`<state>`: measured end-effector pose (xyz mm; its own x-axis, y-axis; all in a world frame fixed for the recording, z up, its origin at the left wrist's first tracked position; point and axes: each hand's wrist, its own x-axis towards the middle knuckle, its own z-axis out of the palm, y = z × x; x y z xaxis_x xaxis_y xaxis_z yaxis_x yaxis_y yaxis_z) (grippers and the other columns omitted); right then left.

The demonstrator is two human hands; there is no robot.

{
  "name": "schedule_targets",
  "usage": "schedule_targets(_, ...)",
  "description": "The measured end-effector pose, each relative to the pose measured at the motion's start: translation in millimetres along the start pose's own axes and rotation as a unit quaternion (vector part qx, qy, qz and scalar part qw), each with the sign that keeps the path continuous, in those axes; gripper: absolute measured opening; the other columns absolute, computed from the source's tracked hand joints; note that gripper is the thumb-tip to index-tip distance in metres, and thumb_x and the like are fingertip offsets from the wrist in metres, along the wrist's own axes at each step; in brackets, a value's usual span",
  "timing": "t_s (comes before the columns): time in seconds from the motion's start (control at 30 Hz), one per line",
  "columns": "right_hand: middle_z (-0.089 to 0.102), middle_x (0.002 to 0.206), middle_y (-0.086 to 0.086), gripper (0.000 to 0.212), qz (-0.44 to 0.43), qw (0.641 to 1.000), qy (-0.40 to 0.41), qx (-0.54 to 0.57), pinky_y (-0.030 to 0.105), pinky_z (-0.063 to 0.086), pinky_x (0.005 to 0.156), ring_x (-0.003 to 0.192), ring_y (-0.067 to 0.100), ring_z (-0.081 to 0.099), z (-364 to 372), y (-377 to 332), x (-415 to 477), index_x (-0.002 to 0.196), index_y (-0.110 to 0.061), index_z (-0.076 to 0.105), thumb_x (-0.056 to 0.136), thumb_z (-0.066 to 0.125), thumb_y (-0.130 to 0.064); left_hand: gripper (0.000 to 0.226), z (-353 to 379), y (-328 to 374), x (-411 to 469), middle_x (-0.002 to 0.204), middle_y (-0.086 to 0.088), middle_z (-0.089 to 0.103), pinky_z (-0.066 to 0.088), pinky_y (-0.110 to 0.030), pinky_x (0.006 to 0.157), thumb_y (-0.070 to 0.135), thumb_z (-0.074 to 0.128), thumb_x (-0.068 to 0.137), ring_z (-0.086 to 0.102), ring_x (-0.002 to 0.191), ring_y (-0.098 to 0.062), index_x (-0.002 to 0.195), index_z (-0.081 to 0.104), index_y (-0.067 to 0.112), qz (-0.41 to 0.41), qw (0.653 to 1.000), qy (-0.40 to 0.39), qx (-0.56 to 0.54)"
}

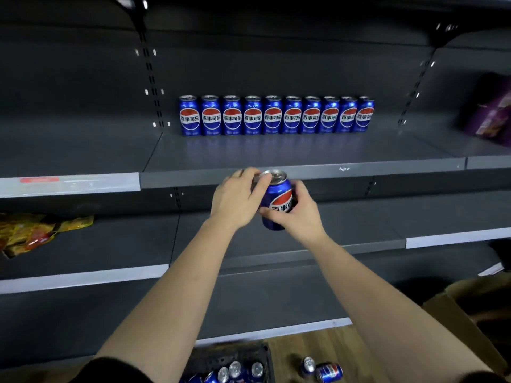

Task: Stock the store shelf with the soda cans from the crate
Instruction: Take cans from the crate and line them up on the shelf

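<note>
A soda can (276, 200), held tilted in front of the shelf (304, 150) edge, could clip that lip and slip on its way to the row of 10 cans (276, 116). The left hand (237, 197) curls over its rim. The right hand (300, 214) wraps its body, fingers (298, 189) behind.

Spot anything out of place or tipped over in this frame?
Yes: a tipped can lies on its side beside an upright can on the floor, right of the crate. The shelf row stands straight.
</note>
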<state>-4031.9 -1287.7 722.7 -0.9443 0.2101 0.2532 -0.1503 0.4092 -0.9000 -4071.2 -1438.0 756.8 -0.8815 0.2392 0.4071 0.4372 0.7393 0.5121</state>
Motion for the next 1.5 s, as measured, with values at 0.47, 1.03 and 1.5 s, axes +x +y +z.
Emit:
schedule_targets(0.47,0.066,0.113,-0.009,0.078,-0.025,0.998,0.060,0.016,0.015,0.049,0.078,0.098,0.002,0.063,-147.3,18.6,144.4,0.126,-0.022,0.047,0.062,0.089,-0.040,0.045,74.2,81.4,104.6,0.134,-0.002,0.054,0.031,-0.041,0.102,0.045,0.029,0.101,0.047,0.123,-0.025,0.132,0.051,0.020,-0.017,0.990,0.010,0.138)
schedule_targets(1.03,0.052,0.131,0.004,0.076,0.022,0.999,0.028,0.000,0.030,0.046,0.092,0.116,0.020,0.056,-222.0,97.7,230.3,0.132,-0.014,0.030,0.078,0.081,-0.026,0.046,168.0,129.0,166.9,0.131,0.001,0.054,0.030,-0.040,0.100,0.049,0.028,0.099,0.047,0.120,-0.022,0.131,0.049,0.024,-0.020,0.967,-0.059,0.247)
schedule_targets(1.5,0.061,0.118,0.003,0.078,0.064,0.983,0.126,-0.113,0.043,0.052,0.091,0.108,0.026,0.060,-270.3,128.2,260.0,0.112,-0.022,0.034,0.060,0.090,-0.039,0.042,215.1,172.3,203.7,0.117,0.000,0.059,0.033,-0.040,0.096,0.050,0.032,0.098,0.053,0.111,-0.024,0.120,0.057,0.025,0.018,0.972,-0.087,0.219)
